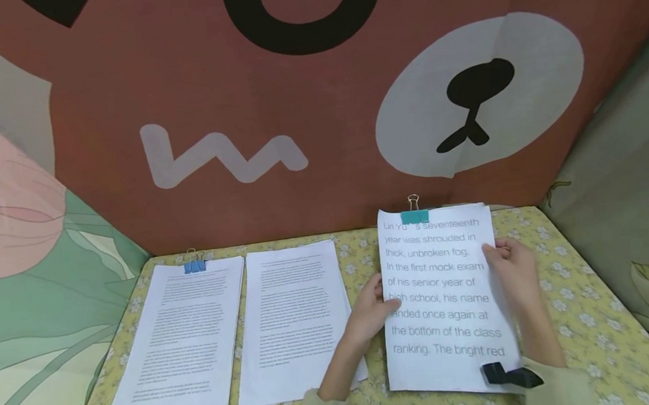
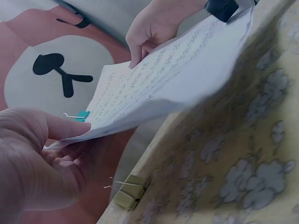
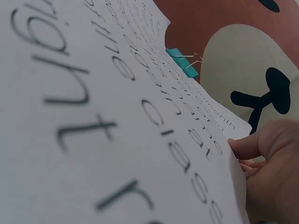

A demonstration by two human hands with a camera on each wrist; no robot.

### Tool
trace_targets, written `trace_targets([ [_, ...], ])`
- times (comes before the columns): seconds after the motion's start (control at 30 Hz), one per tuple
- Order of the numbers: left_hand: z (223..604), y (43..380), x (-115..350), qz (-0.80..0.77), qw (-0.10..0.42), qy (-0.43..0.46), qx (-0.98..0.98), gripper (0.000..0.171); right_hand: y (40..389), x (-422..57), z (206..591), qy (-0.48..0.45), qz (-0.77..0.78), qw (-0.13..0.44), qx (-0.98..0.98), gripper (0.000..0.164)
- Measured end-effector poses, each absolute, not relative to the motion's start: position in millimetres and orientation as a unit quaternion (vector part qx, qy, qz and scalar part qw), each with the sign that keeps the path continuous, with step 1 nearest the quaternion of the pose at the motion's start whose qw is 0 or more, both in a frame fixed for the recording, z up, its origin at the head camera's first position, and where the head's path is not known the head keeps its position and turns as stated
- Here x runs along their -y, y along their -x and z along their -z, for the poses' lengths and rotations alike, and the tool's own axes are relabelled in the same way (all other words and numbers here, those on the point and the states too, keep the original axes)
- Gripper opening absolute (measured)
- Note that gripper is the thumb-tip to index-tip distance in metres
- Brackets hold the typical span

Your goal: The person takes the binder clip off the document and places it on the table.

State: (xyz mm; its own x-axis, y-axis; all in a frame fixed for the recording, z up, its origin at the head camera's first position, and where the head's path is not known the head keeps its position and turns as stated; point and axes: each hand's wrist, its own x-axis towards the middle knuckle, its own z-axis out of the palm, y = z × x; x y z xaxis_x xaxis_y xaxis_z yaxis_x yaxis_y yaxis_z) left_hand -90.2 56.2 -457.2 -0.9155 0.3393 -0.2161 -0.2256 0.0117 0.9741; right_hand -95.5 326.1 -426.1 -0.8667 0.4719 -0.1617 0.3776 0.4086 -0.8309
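A sheaf of large-print sheets [image 1: 446, 371] is held up off the table, its top edge bitten by a teal binder clip [image 1: 415, 217]. My left hand [image 1: 369, 311] pinches the sheaf's left edge, thumb on the printed face and fingers behind. At the right edge, higher up, my right hand [image 1: 514, 271] grips the paper the same way. The right wrist view shows that thumb [image 3: 245, 147] on the page margin. Below the raised sheets, the left wrist view reveals a yellow binder clip [image 2: 131, 192] near the table edge; the sheaf hides it from the head view.
Left on the flowered tablecloth [image 1: 582, 310] lies a small-print stack [image 1: 179, 341] with a blue binder clip [image 1: 195, 266]. Beside it is another small-print stack [image 1: 295, 322], no clip visible, its sheets slightly uneven. A printed backdrop [image 1: 219, 215] rises behind the table.
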Motion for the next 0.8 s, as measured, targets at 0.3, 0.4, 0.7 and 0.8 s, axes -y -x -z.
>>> trace_targets([
  [0.3,451,96,-30,-0.724,0.210,-0.043,-0.655,0.048,96,-293,419,0.197,-0.512,0.056,0.834,0.041],
  [0.4,452,99,-23,-0.733,0.214,-0.039,-0.645,0.044,97,-286,421,0.177,-0.522,0.048,0.833,0.039],
  [0.7,452,104,-11,-0.718,0.211,-0.009,-0.663,0.042,100,-285,431,0.117,-0.538,0.029,0.834,0.035],
  [0.8,452,105,-11,-0.720,0.227,0.002,-0.656,0.045,97,-291,429,0.109,-0.519,0.056,0.846,0.043],
])
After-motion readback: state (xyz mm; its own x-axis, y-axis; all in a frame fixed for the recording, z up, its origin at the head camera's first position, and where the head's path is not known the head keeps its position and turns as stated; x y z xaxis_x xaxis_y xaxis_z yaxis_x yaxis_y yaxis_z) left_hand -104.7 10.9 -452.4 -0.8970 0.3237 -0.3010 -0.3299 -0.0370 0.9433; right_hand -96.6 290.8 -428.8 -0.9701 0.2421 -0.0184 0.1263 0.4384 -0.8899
